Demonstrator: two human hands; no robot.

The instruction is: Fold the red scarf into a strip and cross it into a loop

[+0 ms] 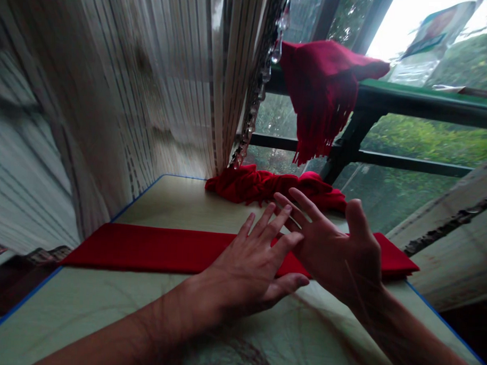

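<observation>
A long red cloth [153, 249], folded into a flat strip, lies across the table. Above its right part, my left hand [254, 263] is spread with the palm down, holding nothing. Beside it my right hand [337, 249] is turned palm up, its thumb raised and fingers extended. The fingers of both hands overlap near the middle; whether they touch I cannot tell. Behind the hands, a crumpled red cloth [255, 184] rests at the table's far edge. The hands hide part of the folded strip.
The pale table [179, 201] has a blue edge. Striped curtains [171, 84] hang at left, with a beaded trim. A fringed red scarf [322, 89] drapes over the green window ledge [414, 103]. A plastic packet [436, 35] stands on that ledge. Loose hair strands cross the lower view.
</observation>
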